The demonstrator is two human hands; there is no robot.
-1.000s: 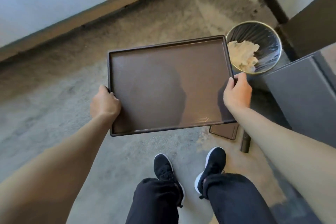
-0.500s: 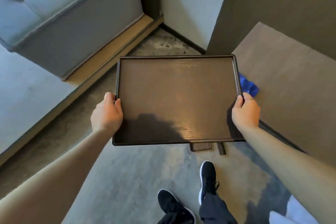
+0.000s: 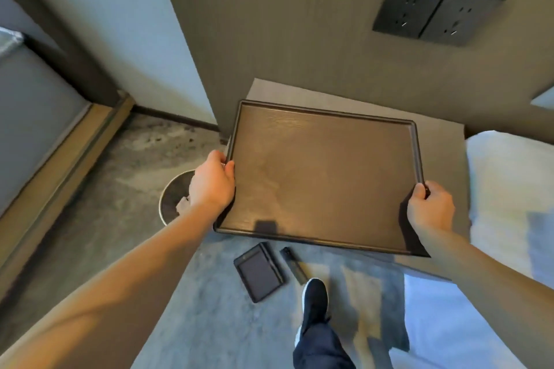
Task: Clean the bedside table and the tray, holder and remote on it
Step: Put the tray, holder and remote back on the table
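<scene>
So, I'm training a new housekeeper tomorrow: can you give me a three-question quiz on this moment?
1. True or false: the tray is held by both hands.
2. Where do the holder and remote lie? A) on the tray B) on the floor C) on the bed
3. Fill in: the wastebasket sits below the ___ hand.

Key:
1. True: left hand and right hand grip opposite edges.
2. B
3. left

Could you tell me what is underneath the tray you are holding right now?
Beneath the tray, gripped by the left hand and right hand, is the bedside table. Only its edges show; anything on its covered middle cannot be seen.
</scene>
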